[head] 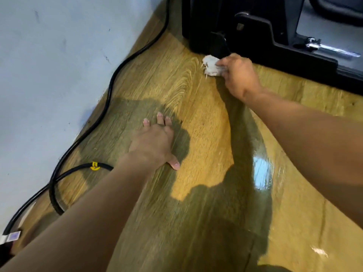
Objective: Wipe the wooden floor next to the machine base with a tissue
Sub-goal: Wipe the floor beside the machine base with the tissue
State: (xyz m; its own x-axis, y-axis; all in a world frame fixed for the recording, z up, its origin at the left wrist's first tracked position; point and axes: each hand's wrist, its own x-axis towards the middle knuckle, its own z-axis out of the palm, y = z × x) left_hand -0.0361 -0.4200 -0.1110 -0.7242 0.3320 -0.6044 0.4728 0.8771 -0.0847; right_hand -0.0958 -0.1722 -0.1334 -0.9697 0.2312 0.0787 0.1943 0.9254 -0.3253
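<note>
My right hand point(238, 75) grips a crumpled white tissue point(212, 66) and holds it down on the wooden floor point(196, 107), right at the corner of the black machine base point(255, 30). A few thin light slivers stick out from the tissue's left edge. My left hand point(155, 142) rests flat on the floor nearer to me, fingers spread and straight, holding nothing.
A thick black cable point(110, 95) runs along the pale blue wall point(49, 65) on the left and loops near a yellow tag point(95, 166). A chrome rod point(334, 49) lies on the machine base at the right. A glossy reflection point(262, 173) shows on the floor.
</note>
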